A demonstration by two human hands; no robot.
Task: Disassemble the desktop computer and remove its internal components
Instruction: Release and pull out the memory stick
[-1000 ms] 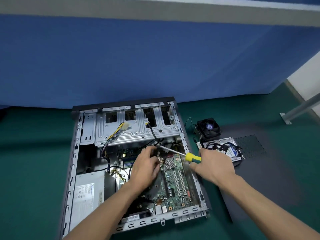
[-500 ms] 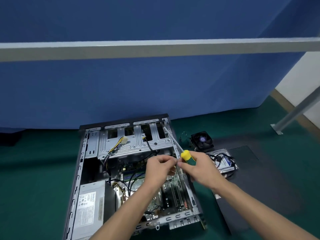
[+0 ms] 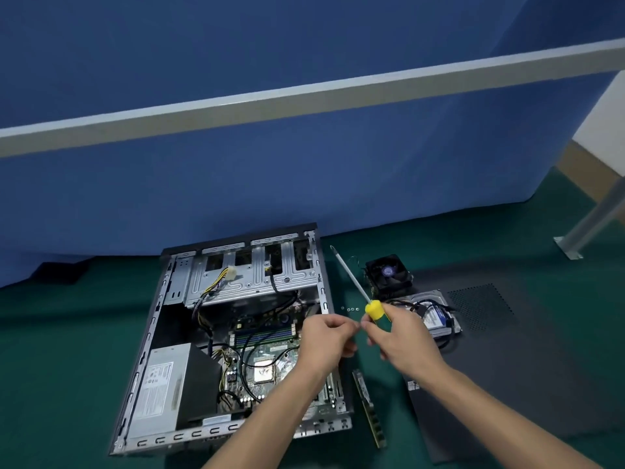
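Note:
The open desktop case [image 3: 162, 333] lies on its side on the green floor, its motherboard [image 3: 260, 367], power supply [image 3: 159, 387] and drive cage [image 3: 250, 275] showing. My right hand [image 3: 402, 336] grips a yellow-handled screwdriver [image 3: 358, 292], shaft pointing up and away, just right of the case. My left hand [image 3: 324, 340] is held above the case's right edge, its fingertips pinched together close to the right hand's fingers; whether they hold something small I cannot tell.
To the right lie a black cooler fan [image 3: 389, 272], a hard drive [image 3: 436, 316] with cables, a few small screws [image 3: 350, 309], a RAM stick [image 3: 368, 407] and the black side panel [image 3: 527, 360]. A blue partition stands behind; a metal leg [image 3: 588, 228] is at right.
Both hands came up out of the case and moved right. The screwdriver tip left the motherboard and now points up beside the case. The camera tilted upward.

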